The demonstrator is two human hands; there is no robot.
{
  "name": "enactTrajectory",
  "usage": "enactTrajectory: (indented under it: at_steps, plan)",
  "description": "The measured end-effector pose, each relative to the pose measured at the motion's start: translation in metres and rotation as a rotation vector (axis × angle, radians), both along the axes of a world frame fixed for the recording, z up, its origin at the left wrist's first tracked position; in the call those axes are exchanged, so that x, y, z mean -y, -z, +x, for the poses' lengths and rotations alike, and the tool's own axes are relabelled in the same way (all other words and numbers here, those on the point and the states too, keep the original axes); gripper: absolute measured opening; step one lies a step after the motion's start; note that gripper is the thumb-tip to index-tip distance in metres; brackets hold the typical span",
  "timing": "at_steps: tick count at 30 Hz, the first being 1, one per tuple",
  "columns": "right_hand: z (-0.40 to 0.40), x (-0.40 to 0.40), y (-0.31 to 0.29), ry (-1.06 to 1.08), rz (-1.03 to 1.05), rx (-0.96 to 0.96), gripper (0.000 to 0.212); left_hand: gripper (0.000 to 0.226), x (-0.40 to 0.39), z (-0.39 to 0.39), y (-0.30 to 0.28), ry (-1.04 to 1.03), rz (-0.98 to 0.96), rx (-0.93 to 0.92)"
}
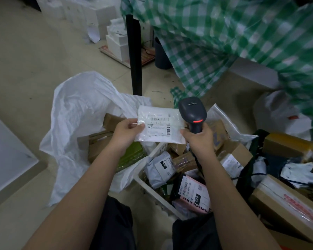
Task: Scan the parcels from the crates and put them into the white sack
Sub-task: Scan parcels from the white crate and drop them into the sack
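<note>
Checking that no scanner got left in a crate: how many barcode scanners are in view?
1. The scanner is gripped in the right hand, beside the white parcel pinched by the left hand. Another could lie hidden under parcels in the crate.

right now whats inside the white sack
In the white sack lie brown cardboard boxes and a green packet. The left hand and the white parcel it holds cover part of the opening; anything deeper is hidden.

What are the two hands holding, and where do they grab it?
Left hand pinches the white parcel by its left edge. Right hand grips the scanner by its handle.
</note>
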State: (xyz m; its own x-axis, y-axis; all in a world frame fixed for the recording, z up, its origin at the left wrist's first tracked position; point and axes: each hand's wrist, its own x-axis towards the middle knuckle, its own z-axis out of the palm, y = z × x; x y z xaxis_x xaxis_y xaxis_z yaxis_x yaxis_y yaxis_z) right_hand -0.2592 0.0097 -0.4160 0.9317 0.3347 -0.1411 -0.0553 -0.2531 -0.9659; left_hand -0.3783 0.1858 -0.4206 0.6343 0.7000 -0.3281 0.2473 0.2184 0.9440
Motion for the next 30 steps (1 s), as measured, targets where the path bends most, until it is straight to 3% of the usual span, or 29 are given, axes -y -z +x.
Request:
enactTrajectory:
  at_steps: [5,11,18,30]
  plan:
    - [-0.002,0.001,0.003,0.061,-0.063,0.095,0.016,0.016,-0.005,0.002,0.005,-0.133,-0.048,0.025]
    - [-0.016,0.0,-0.004,-0.121,-0.046,-0.036,0.021,0.017,-0.011,0.009,0.008,-0.271,-0.005,0.057]
    - [-0.024,0.0,-0.009,-0.258,-0.019,-0.077,0.022,0.025,-0.01,0.013,0.011,-0.249,-0.019,0.077]
    - [-0.018,0.004,-0.009,-0.187,-0.014,-0.143,0.024,0.024,-0.01,0.011,0.007,-0.257,-0.061,0.152]
